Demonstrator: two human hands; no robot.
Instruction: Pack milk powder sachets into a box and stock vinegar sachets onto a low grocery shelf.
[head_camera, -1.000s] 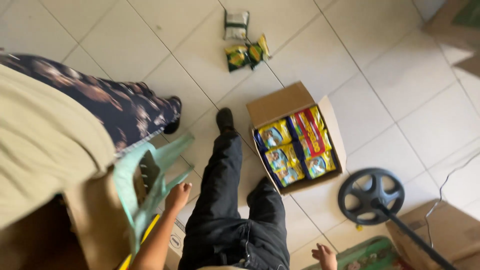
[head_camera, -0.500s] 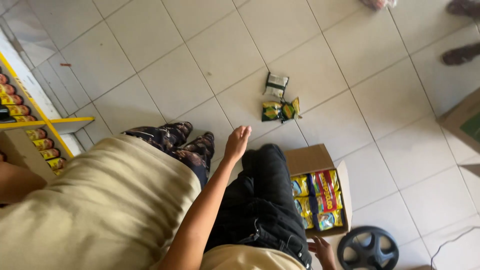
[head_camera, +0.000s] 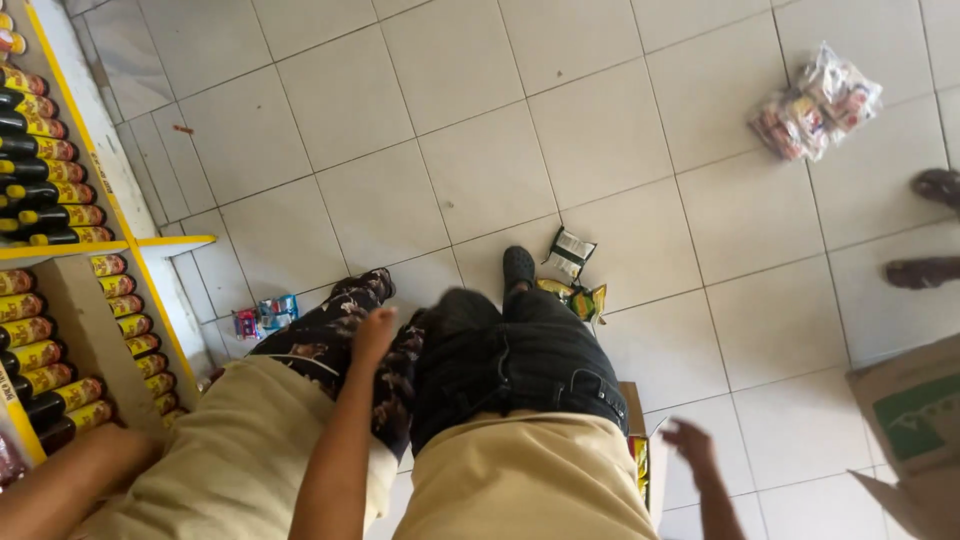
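Observation:
I look straight down at my beige shirt and black trousers. My left hand (head_camera: 373, 335) is stretched forward over the patterned trousers of a person (head_camera: 240, 450) close at my left; it holds nothing. My right hand (head_camera: 688, 440) hangs low at my right side with its fingers spread, just beside an open cardboard box (head_camera: 648, 462) of bright snack packets, mostly hidden under my body. A few loose snack packets (head_camera: 574, 272) lie on the tiled floor by my shoe.
A yellow-edged shelf (head_camera: 70, 250) with rows of dark bottles fills the left edge. Small packets (head_camera: 265, 315) lie at its foot. A wrapped bundle of packets (head_camera: 818, 98) lies far right. Another person's sandalled feet (head_camera: 925, 230) and a second cardboard box (head_camera: 915, 425) are on the right.
The view has swung left and forward, so the bottle shelf shows and the snack box has slipped under my body. My left hand has dropped lower over the neighbour's leg; my right hand has risen into view.

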